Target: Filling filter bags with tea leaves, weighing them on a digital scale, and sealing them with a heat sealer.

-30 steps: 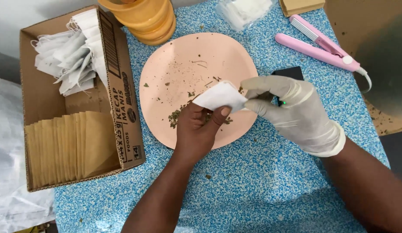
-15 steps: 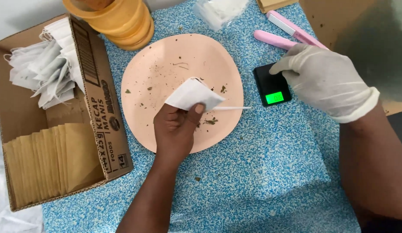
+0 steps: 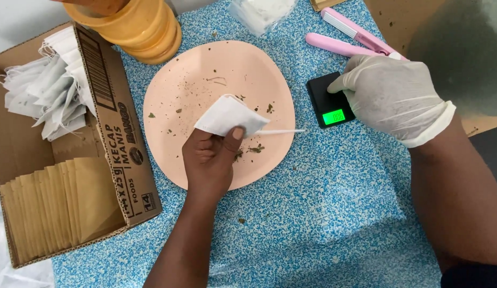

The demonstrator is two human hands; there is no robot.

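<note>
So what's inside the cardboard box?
The box holds a heap of white bags with strings at the back and a row of brown paper envelopes standing in front. Whatever lies beneath them is covered.

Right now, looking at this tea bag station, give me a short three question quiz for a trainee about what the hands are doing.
1. True or false: the left hand pinches a white tea bag above the pink plate.
2. What does the gloved right hand touch? A) the cardboard box B) the small black scale C) the orange container
3. Fill in: the pink sealer lies on the ___ side of the plate, as seen in the picture.

Key: 1 true. 2 B; the gloved fingers rest on the scale, whose display glows green. 3 right; it lies beyond the scale on the blue speckled table.
</note>
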